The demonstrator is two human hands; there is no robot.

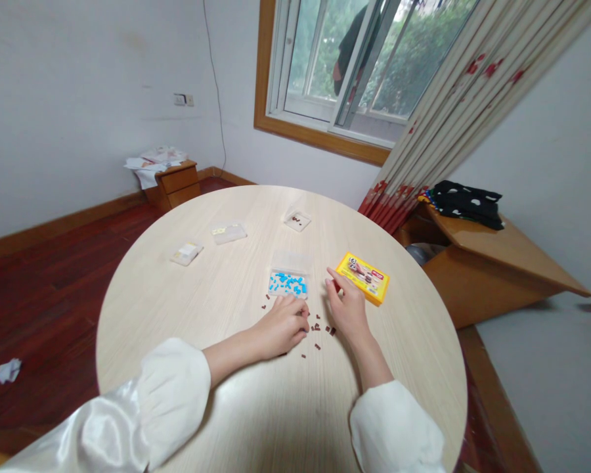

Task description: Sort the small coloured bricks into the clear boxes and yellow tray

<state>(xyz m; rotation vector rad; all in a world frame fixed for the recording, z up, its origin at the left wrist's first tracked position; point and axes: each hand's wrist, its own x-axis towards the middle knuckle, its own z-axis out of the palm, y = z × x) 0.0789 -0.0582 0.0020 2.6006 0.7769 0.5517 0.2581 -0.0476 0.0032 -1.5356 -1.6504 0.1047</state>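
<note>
My left hand [283,326] is closed, its fingers curled and pressed together low over the table, just in front of a clear box of small blue pieces [288,284]. What its fingertips pinch, if anything, is too small to make out. Several small dark brown pieces [317,327] lie loose between my hands. To the right, my right hand [345,307] is held with thumb and index finger apart, beside a yellow box [363,278] with a printed lid. A dark spot shows between those fingers, too small to name.
The round pale wooden table [177,309] carries a clear tray with a few brown bits [297,220] at the back and two more clear cases [229,233] at left. Beyond stand a small cabinet [180,185] with papers and a tilted wooden piece of furniture [492,263] holding black cloth.
</note>
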